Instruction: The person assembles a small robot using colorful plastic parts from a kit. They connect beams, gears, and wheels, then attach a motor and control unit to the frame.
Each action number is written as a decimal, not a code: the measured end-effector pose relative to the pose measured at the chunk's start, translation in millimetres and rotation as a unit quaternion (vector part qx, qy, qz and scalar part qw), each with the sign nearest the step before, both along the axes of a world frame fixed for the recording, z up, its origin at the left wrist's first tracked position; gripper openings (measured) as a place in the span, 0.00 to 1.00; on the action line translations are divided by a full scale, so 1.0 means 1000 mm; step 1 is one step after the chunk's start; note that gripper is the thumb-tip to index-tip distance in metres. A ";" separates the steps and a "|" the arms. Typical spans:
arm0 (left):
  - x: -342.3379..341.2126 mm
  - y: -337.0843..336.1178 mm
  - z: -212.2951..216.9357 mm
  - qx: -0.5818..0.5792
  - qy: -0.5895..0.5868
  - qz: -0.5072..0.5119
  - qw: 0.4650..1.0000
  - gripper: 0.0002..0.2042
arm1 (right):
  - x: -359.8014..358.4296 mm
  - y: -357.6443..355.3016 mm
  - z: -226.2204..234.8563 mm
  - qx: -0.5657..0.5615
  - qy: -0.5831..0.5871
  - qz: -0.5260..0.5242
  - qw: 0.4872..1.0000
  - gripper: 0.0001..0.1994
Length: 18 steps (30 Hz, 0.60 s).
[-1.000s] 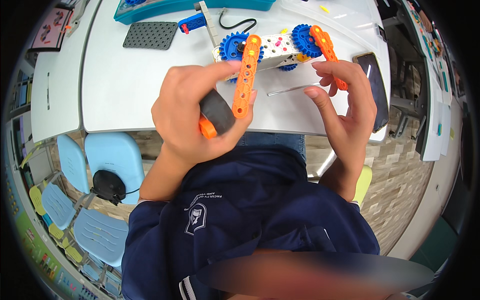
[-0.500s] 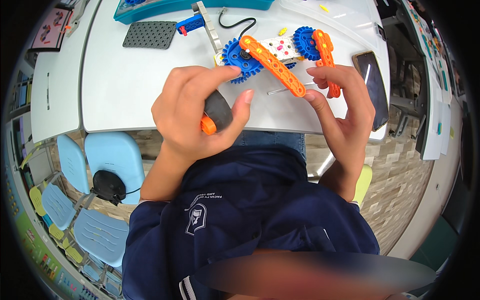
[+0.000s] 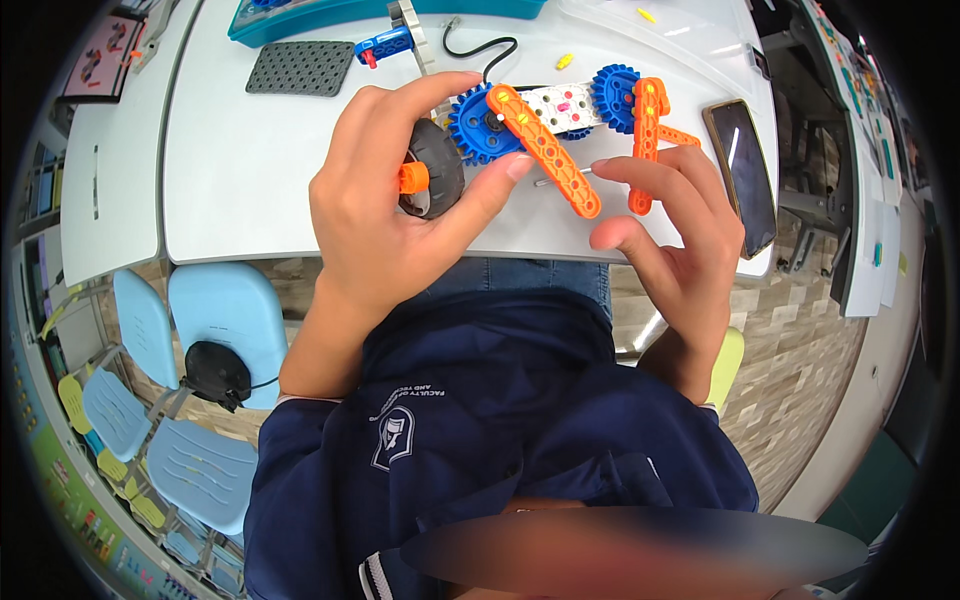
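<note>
On the white table in front of me lies a building-set model with a white perforated frame (image 3: 552, 104), toothed blue gears (image 3: 481, 124) and orange beams (image 3: 550, 155). My left hand (image 3: 385, 180) curls round the model's left end, index finger above the near blue gear and thumb below it. Between that hand's palm and the gear shows a black wheel with an orange hub (image 3: 434, 178). My right hand (image 3: 680, 215) is just below the free ends of the orange beams, fingers apart and holding nothing. A thin grey rod (image 3: 545, 183) lies partly behind the long beam.
A phone (image 3: 742, 175) lies at the table's right edge. Beyond the model are a dark grey perforated plate (image 3: 299, 68), a black cable (image 3: 485, 52), a small yellow peg (image 3: 565, 61) and a teal tray (image 3: 400, 18). Light blue chairs (image 3: 235, 310) stand at the left.
My left hand has moved up round the gear, and more of the wheel shows. The right hand has drawn down from the beam's end. The orange beams have swung to a steeper angle.
</note>
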State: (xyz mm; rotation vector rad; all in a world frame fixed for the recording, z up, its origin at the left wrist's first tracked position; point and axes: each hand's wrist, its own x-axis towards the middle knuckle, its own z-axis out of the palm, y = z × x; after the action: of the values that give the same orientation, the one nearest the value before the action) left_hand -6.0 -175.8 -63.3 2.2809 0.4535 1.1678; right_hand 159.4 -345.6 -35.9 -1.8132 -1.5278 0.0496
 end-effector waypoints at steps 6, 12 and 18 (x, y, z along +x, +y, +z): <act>-0.002 0.001 0.001 0.010 0.014 -0.005 1.000 0.23 | -0.007 0.000 0.012 0.086 -0.079 -0.071 0.991 0.34; -0.001 0.001 0.000 0.003 0.014 0.005 1.000 0.23 | -0.030 0.018 0.006 0.013 -0.200 -0.042 0.979 0.35; 0.004 0.003 -0.008 0.006 -0.022 0.010 1.000 0.23 | -0.033 0.030 -0.005 0.074 -0.265 -0.065 0.959 0.27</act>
State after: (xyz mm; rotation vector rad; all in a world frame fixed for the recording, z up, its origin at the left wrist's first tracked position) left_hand -2.2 -172.4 -71.0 2.2613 0.4540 1.2304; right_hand 126.3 -315.4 -41.3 -1.8878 -1.7047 -0.6461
